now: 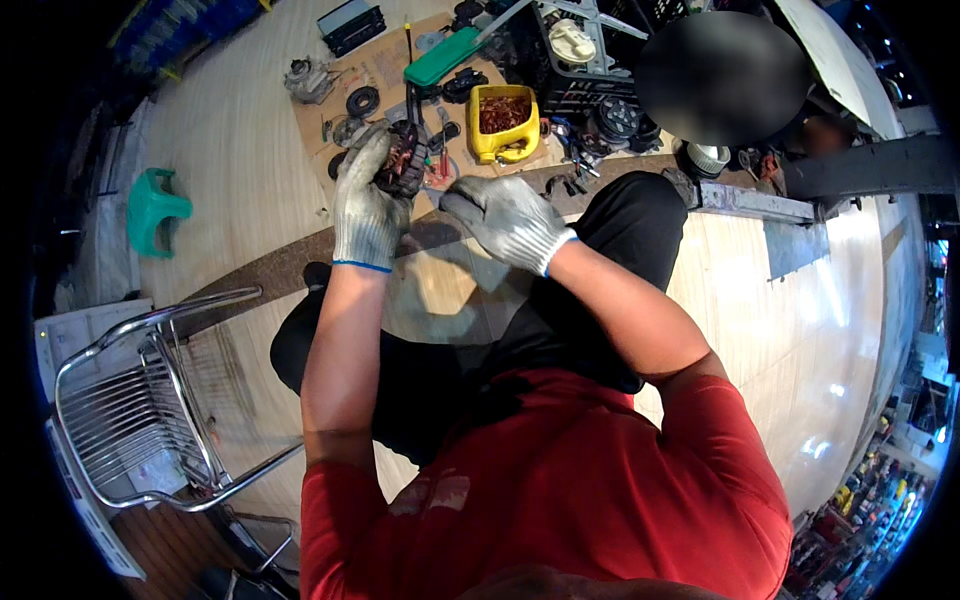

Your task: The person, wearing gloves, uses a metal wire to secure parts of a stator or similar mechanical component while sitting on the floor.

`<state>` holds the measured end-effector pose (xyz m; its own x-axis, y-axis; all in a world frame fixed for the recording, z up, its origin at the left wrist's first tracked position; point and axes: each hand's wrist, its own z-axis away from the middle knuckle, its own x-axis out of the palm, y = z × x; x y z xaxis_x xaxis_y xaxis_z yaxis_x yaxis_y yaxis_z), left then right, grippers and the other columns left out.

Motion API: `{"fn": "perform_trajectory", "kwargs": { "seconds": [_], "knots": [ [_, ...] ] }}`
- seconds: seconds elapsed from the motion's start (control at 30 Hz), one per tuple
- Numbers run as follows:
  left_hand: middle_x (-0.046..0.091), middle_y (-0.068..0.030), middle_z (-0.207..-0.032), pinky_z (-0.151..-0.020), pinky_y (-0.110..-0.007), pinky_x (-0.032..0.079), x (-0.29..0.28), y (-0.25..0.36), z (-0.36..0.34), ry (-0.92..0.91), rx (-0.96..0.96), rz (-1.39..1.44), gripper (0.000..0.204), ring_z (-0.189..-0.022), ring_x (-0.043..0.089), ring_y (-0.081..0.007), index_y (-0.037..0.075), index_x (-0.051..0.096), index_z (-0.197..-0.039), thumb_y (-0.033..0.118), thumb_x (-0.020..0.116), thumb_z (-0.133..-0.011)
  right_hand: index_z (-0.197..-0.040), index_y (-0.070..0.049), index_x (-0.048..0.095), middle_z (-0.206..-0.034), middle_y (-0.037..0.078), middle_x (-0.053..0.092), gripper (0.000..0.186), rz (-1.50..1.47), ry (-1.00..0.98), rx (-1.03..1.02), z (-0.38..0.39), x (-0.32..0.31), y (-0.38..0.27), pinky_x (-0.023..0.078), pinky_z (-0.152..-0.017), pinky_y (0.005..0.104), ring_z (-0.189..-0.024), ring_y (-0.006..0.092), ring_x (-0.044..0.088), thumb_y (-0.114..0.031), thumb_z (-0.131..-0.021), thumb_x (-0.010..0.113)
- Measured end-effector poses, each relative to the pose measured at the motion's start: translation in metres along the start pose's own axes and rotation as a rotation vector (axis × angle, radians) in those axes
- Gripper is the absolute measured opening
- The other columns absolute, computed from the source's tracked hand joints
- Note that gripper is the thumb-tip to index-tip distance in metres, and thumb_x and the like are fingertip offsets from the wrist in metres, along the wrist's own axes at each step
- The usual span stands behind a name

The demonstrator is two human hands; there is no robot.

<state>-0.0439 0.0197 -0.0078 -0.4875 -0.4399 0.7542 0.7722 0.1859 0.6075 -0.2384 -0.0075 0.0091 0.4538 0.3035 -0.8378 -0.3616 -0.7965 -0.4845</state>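
Observation:
I am seated low, both hands in white knit gloves with blue cuffs. My left hand [365,195] grips a dark ring-shaped part with copper-coloured windings [405,160], held upright over the cardboard [325,125]. Just right of that part, my right hand [500,218] has its fingers curled toward the thumb; what they hold, if anything, is hidden. Red-handled tools [443,165] lie beyond my hands, beside a cut-open yellow jug [520,142] with rusty-brown small contents. A black ring [362,100] and a metal housing [308,80] lie farther back.
A green stool [150,210] stands at left, a chrome-framed chair [140,395] at lower left. A black crate [568,88], a green-handled object [440,60] and a white finned cylinder [707,158] are at the back, near a grey metal beam [865,165] and a blurred oval area.

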Motion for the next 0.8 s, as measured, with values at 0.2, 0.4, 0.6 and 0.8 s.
{"fn": "perform_trajectory", "kwargs": {
  "seconds": [0.2,0.4,0.6,0.8],
  "knots": [
    [0.069,-0.0120,-0.101,-0.061,-0.029,0.056,-0.016,0.018,-0.015,0.079,0.033,0.054,0.018,-0.084,0.069,-0.0208,0.004,0.063,-0.108,0.010,0.062,-0.091,-0.103,-0.005,0.066,-0.097,0.015,0.065,0.021,-0.018,-0.164,0.134,0.065,-0.004,-0.009,0.052,-0.071,0.0409,-0.085,0.0340,0.064,-0.016,-0.090,0.055],
    [0.070,-0.0115,-0.104,-0.059,-0.026,0.054,-0.017,0.016,-0.011,0.116,0.073,0.075,0.025,-0.084,0.070,-0.0205,0.004,0.063,-0.115,0.009,0.062,-0.091,-0.091,-0.007,0.064,-0.077,0.018,0.065,0.024,0.236,-0.128,0.468,0.147,-0.074,-0.015,0.051,-0.058,0.0446,-0.068,0.0369,0.064,-0.030,-0.095,0.058],
    [0.071,-0.0102,-0.099,-0.055,-0.026,0.052,-0.020,0.010,-0.014,0.045,0.013,0.039,0.021,-0.077,0.069,-0.0194,0.004,0.063,-0.112,0.010,0.062,-0.092,-0.097,-0.010,0.068,-0.084,0.015,0.069,0.018,0.473,-0.032,0.628,0.286,-0.116,0.045,0.053,-0.060,0.0425,-0.070,0.0344,0.067,-0.026,-0.093,0.060],
    [0.067,-0.0173,-0.106,-0.080,-0.033,0.061,-0.010,0.002,-0.012,0.103,0.027,0.141,0.022,-0.093,0.069,-0.0261,-0.001,0.060,-0.113,0.005,0.060,-0.092,-0.105,-0.010,0.071,-0.105,0.016,0.070,0.030,0.418,-0.200,1.066,0.496,-0.102,0.098,0.051,-0.087,0.0410,-0.099,0.0321,0.066,-0.026,-0.097,0.048]
  ]
}}
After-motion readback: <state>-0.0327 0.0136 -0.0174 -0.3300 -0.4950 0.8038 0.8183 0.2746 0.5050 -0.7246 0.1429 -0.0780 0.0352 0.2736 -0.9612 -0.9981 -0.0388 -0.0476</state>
